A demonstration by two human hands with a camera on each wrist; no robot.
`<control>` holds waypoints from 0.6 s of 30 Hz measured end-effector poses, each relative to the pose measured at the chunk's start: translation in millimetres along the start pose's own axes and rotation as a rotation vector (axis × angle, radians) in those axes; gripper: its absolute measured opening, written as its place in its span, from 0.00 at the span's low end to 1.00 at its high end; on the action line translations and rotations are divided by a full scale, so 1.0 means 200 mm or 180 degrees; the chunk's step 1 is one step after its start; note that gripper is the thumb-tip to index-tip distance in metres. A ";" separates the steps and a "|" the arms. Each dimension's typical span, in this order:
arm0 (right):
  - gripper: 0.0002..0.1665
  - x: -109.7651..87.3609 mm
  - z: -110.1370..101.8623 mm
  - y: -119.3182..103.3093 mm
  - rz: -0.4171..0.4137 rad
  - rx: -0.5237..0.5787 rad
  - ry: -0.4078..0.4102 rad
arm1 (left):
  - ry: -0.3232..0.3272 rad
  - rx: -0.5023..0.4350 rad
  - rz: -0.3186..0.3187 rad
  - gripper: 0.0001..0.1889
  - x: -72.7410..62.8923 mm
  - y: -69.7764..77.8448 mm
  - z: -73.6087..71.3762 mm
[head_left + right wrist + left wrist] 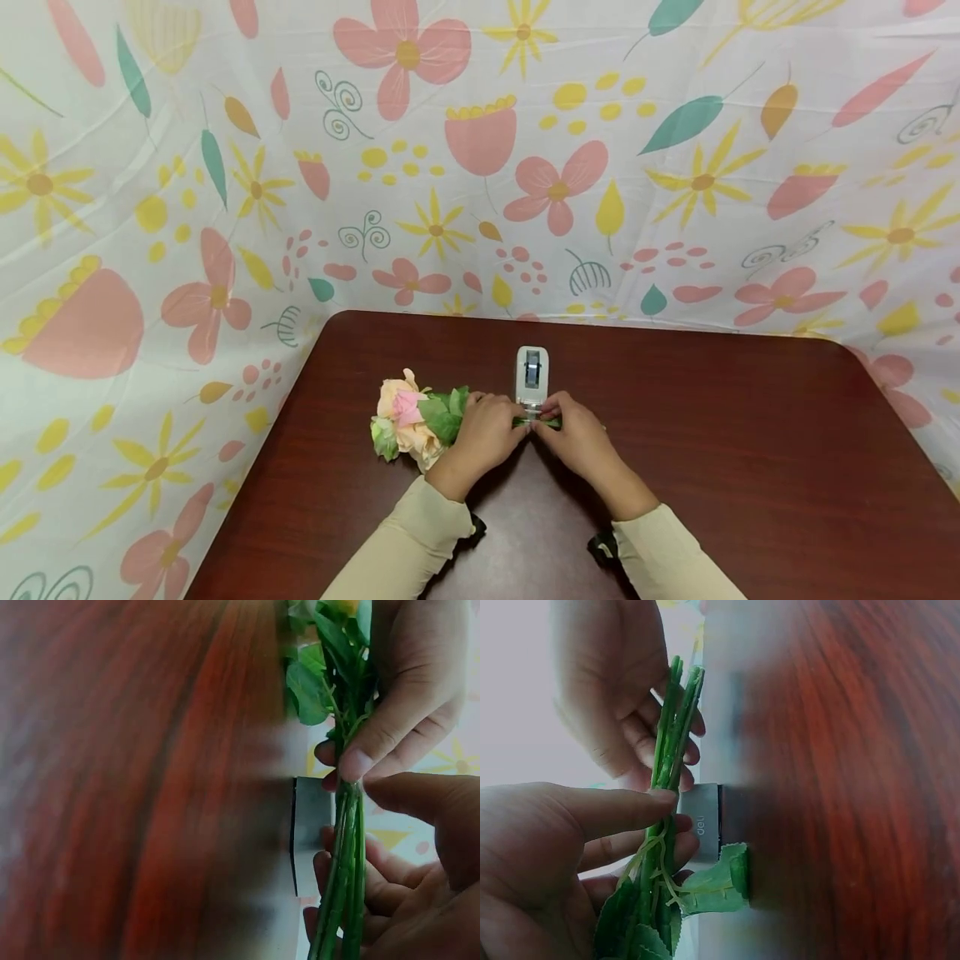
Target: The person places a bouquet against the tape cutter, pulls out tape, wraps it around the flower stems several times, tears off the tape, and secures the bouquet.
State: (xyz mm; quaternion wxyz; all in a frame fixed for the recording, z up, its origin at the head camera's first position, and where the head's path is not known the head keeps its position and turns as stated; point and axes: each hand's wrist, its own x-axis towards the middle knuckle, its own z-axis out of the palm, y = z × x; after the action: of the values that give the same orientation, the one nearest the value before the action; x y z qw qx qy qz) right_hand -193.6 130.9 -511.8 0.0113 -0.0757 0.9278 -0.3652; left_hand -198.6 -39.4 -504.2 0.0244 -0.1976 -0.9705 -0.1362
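Observation:
A bouquet of peach, pink and pale green flowers (407, 408) lies toward the left, its green stems (676, 727) running sideways between both hands. My left hand (487, 429) pinches the stems with thumb and fingers just below the leaves (307, 694). Further down, my right hand (581, 437) holds the same stems, fingers curled behind them and thumb (405, 796) at their front near the left thumb. Directly beyond the hands stands a white tape dispenser (532, 375) with a roll inside. Something clear and shiny, like tape, shows between its front end and the stems.
Everything is on a dark red-brown wooden table (735, 433). A white cloth (480, 183) printed with flowers and leaves hangs behind the table and along its left side. Dark straps (603, 548) show at the wrists.

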 end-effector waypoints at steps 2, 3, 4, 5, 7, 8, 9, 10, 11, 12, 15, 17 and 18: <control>0.20 0.01 0.00 -0.01 0.0114 0.0132 -0.0016 | 0.0005 0.0006 0.0011 0.10 0.00 0.00 0.00; 0.21 0.01 0.01 -0.01 0.0144 0.0169 -0.0010 | 0.0004 0.0005 0.0011 0.10 0.00 -0.01 0.01; 0.22 0.01 0.01 -0.02 0.0168 0.0198 -0.0012 | 0.0002 0.0006 0.0010 0.10 0.00 -0.01 0.01; 0.22 0.02 0.01 -0.02 0.0170 0.0217 -0.0007 | -0.0001 0.0004 0.0010 0.10 0.00 -0.01 0.01; 0.22 0.02 0.02 -0.02 0.0160 0.0196 0.0005 | -0.0016 -0.0007 0.0006 0.11 0.00 -0.01 0.02; 0.22 0.03 0.02 -0.03 0.0131 0.0162 0.0011 | -0.0022 -0.0017 0.0004 0.11 0.00 -0.01 0.02; 0.21 0.03 0.02 -0.03 0.0124 0.0137 0.0016 | -0.0031 -0.0031 0.0004 0.11 0.00 -0.01 0.02; 0.21 0.03 0.03 -0.03 0.0120 0.0115 0.0012 | -0.0031 -0.0033 0.0008 0.10 0.00 -0.01 0.02; 0.20 0.04 0.03 -0.03 0.0110 0.0080 0.0010 | -0.0033 -0.0048 0.0008 0.10 0.00 -0.01 0.02; 0.20 0.04 0.03 -0.03 0.0104 0.0055 0.0000 | -0.0028 -0.0058 0.0009 0.10 0.00 -0.01 0.02; 0.19 0.06 0.04 -0.02 0.0105 -0.0004 -0.0017 | 0.0003 -0.0064 0.0022 0.10 0.00 -0.01 0.02; 0.18 0.07 0.04 -0.02 0.0107 -0.0035 -0.0019 | 0.0024 -0.0063 0.0029 0.10 0.00 -0.01 0.02; 0.17 0.08 0.04 -0.02 0.0122 -0.0045 -0.0027 | 0.0029 -0.0055 0.0031 0.10 0.00 -0.01 0.03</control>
State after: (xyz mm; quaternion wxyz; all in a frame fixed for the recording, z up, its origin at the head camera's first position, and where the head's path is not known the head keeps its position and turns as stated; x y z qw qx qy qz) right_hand -207.5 121.2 -514.2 0.0218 -0.0596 0.9316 -0.3580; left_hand -200.2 -39.9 -510.2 0.0278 -0.2019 -0.9682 -0.1454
